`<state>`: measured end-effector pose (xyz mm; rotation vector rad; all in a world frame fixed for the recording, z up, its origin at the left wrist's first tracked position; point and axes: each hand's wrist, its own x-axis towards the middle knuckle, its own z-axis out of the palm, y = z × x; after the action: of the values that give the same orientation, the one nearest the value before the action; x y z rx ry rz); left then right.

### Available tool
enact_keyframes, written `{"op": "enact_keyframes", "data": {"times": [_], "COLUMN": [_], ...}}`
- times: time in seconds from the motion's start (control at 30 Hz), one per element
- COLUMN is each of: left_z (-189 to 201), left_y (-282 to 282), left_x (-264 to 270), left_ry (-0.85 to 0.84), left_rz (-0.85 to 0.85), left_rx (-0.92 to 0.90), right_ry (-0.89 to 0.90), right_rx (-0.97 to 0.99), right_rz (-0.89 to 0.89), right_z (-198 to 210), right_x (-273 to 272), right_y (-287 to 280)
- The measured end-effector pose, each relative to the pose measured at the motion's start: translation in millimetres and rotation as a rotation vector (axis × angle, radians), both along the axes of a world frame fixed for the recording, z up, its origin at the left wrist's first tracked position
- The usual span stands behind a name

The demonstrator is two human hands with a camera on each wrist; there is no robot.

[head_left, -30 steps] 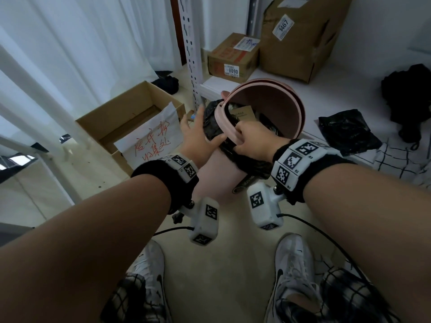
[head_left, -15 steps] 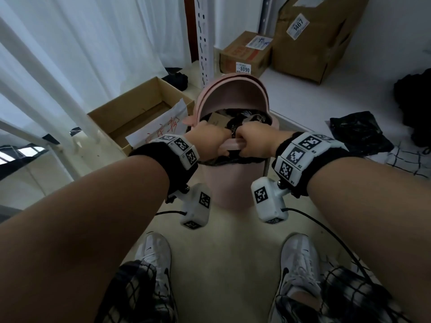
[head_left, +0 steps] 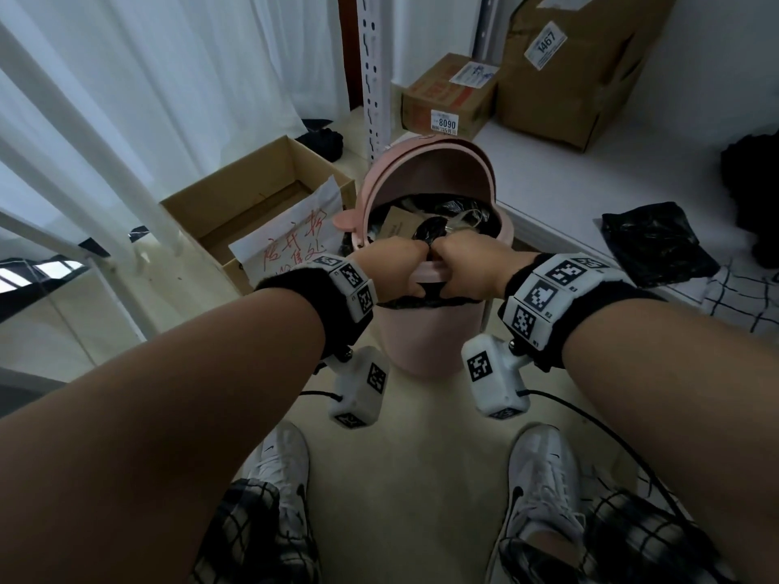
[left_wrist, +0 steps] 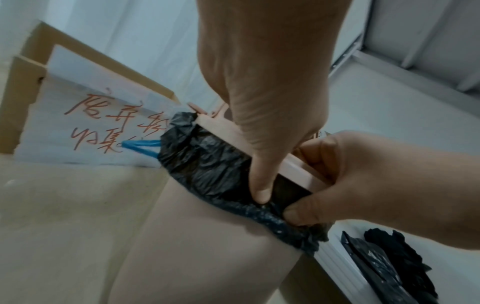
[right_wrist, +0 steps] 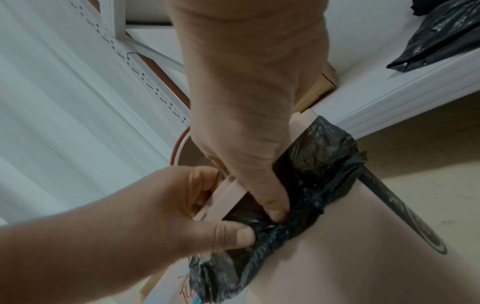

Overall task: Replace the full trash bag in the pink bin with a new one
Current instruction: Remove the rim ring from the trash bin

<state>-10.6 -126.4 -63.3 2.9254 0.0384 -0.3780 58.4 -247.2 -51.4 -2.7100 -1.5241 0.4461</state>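
The pink bin [head_left: 430,343] stands upright on the floor between my feet, its lid [head_left: 425,170] tipped back. A full black trash bag [head_left: 430,227] lines it, the edge folded over the rim [left_wrist: 207,164]. My left hand [head_left: 392,267] and right hand [head_left: 468,263] sit side by side on the near rim. In each, the fingers hook over the rim and the thumb pinches the bag's rolled edge [right_wrist: 285,228] against the outside. A blue drawstring [left_wrist: 140,146] pokes out at the left. Another black plastic bag [head_left: 657,246] lies on the white shelf to the right.
An open cardboard box [head_left: 236,204] with a red-lettered paper sheet [head_left: 291,242] stands left of the bin. A white perforated shelf post [head_left: 375,78] rises behind it. Two taped boxes [head_left: 447,99] [head_left: 569,69] and dark cloth [head_left: 750,196] sit on the shelf. White curtains hang at left.
The bin went from tilted toward me to standing upright. My left hand left the bag's side and joined the right on the near rim, thumbs now pinching the bag's edge.
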Motion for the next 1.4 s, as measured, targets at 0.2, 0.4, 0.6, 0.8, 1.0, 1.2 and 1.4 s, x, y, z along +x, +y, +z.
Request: {"op": "enact_keyframes", "data": {"times": [0.2, 0.4, 0.6, 0.8, 1.0, 1.2, 1.4], "left_z": [14, 13, 8, -9, -40, -38, -39], "left_y": [10, 21, 30, 28, 9, -1, 2], "left_x": [5, -1, -11, -17, -15, 10, 17], "left_ry": [-0.090, -0.141, -0.132, -0.211, -0.026, 0.005, -0.028], "left_rz": [0.016, 0.059, 0.096, 0.441, 0.468, 0.396, 0.261], "left_rx": [0.047, -0.051, -0.154, -0.417, -0.363, -0.259, -0.319], "right_ry": [0.100, 0.075, 0.073, 0.166, 0.357, 0.528, 0.675], "right_rx": [0.139, 0.101, 0.098, 0.267, 0.430, 0.461, 0.489], "right_rz": [-0.072, -0.052, -0.060, -0.230, -0.409, -0.504, -0.518], "right_z": [18, 20, 11, 10, -4, -4, 0], "right_x": [7, -3, -10, -1, 5, 25, 31], "right_y": [-4, 0, 9, 18, 8, -9, -28]}}
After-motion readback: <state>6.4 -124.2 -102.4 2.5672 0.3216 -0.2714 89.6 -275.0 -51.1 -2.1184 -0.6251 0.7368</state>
